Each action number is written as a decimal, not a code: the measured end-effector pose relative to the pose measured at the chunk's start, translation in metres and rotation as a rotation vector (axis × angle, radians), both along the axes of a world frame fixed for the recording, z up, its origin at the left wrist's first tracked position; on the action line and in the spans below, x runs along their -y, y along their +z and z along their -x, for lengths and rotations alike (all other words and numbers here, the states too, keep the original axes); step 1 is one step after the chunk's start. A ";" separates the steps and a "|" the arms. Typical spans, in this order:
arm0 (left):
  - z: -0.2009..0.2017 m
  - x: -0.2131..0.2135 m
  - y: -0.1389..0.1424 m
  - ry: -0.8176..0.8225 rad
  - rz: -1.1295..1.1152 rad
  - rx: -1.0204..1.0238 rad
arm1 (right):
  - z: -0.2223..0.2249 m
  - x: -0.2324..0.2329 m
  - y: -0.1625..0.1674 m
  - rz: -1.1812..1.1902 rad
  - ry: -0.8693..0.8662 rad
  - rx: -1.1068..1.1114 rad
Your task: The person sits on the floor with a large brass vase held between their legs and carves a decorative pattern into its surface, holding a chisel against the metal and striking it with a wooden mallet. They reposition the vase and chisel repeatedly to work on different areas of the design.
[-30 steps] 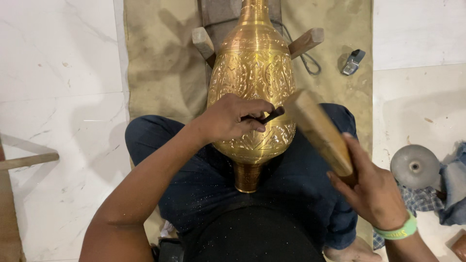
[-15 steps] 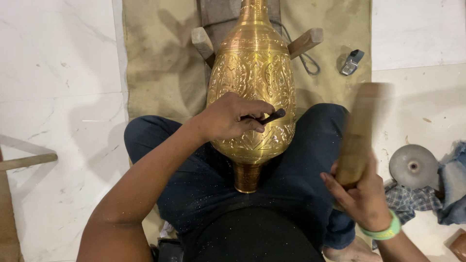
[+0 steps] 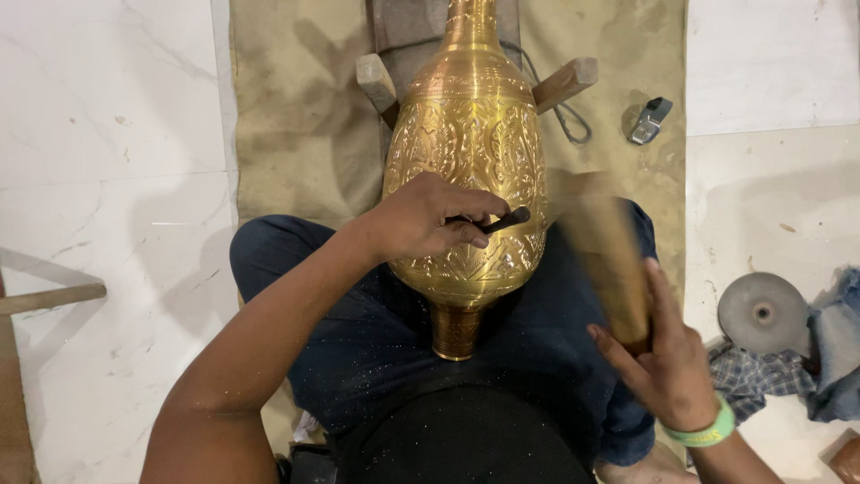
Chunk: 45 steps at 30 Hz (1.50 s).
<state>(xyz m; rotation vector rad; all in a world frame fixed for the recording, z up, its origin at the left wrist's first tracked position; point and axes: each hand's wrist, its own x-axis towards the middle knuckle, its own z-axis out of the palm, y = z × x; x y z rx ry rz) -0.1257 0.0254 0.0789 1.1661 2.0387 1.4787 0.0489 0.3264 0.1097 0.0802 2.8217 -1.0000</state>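
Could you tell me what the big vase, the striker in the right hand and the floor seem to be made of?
The vase looks like brass: golden, shiny, with engraved floral relief. The striker in the right hand looks wooden, brown and matt, though motion blur leaves this open. The floor seems to be polished marble or marble-look tile: white, faintly veined, with joint lines.

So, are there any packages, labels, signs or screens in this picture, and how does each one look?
No packages, signs or screens show.
Wristband: on the right hand's wrist, a narrow light green band with dark markings, too small to make out.
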 end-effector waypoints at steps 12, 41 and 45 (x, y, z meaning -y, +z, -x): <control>0.002 0.000 -0.004 0.014 0.050 -0.008 | -0.006 -0.003 -0.013 -0.053 -0.002 -0.033; -0.030 0.009 -0.015 0.496 -0.021 0.313 | -0.017 -0.019 -0.035 0.325 -0.217 -0.083; -0.071 -0.003 -0.028 0.714 -0.103 0.188 | -0.019 0.006 -0.068 0.577 -0.270 -0.229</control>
